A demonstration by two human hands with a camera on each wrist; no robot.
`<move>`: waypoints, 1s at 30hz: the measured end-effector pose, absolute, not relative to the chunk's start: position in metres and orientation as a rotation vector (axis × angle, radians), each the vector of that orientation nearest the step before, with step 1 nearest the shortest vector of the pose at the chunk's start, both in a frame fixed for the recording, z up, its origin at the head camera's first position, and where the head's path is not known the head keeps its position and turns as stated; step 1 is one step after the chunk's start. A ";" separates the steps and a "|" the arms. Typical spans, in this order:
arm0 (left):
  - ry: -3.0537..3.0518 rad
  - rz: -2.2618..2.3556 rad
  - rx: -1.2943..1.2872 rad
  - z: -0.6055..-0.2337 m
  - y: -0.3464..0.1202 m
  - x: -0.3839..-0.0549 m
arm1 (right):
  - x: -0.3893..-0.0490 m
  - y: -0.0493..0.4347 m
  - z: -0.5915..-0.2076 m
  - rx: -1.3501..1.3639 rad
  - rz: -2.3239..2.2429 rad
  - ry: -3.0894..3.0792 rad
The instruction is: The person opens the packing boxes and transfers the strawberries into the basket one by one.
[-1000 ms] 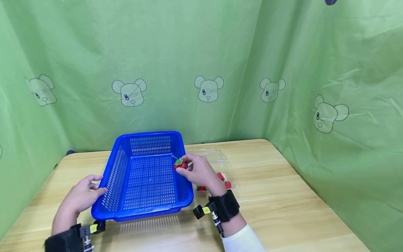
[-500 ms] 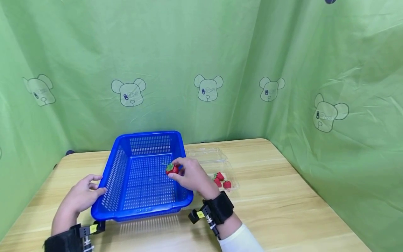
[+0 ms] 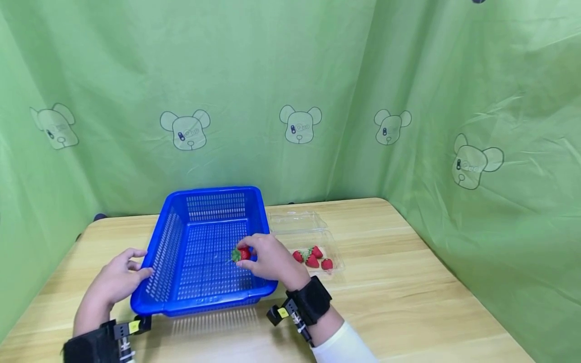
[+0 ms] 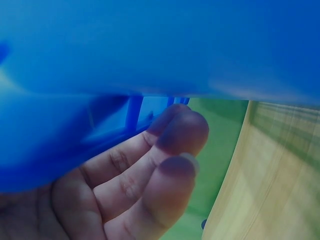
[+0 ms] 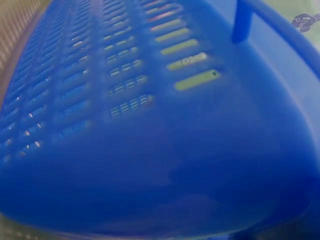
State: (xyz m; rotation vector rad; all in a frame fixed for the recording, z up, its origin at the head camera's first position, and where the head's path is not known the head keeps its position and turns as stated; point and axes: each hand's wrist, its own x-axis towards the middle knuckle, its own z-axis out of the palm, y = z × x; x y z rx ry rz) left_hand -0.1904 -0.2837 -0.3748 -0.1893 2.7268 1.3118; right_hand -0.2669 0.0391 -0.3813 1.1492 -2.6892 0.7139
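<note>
Over the blue plastic basket (image 3: 150, 256) my right hand (image 3: 272, 258) pinches a red strawberry (image 3: 245, 253) between thumb and fingers, its green leaves facing left. The strawberry is inside the basket's outline, near the right wall; whether it touches the floor I cannot tell. On the other side my left hand (image 3: 119, 278) holds the basket's left rim, and in the left wrist view its fingers (image 4: 170, 195) curl beneath that rim. The basket wall (image 5: 115, 165) fills the right wrist view and hides the right hand there.
To the basket's right lies a lidded clear plastic box (image 3: 299, 222), flipped open, with several strawberries (image 3: 312, 260) in its near part. All of this stands on a light wooden table (image 3: 408, 282). A green curtain (image 3: 254, 75) encloses the table at the back and sides.
My right hand has carried the strawberry left and lower, from the basket's right rim into the basket, uncovering the strawberries in the clear box. The left hand keeps its place on the rim.
</note>
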 end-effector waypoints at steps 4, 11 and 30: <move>2.722 1.307 -0.195 -0.373 -0.283 -0.191 | -0.266 0.037 -0.382 1.171 0.618 -2.709; 2.708 1.317 -0.199 -0.373 -0.282 -0.190 | -0.263 0.035 -0.383 1.162 0.466 -2.734; 2.703 1.320 -0.205 -0.371 -0.282 -0.189 | -0.266 0.048 -0.375 1.155 0.860 -2.692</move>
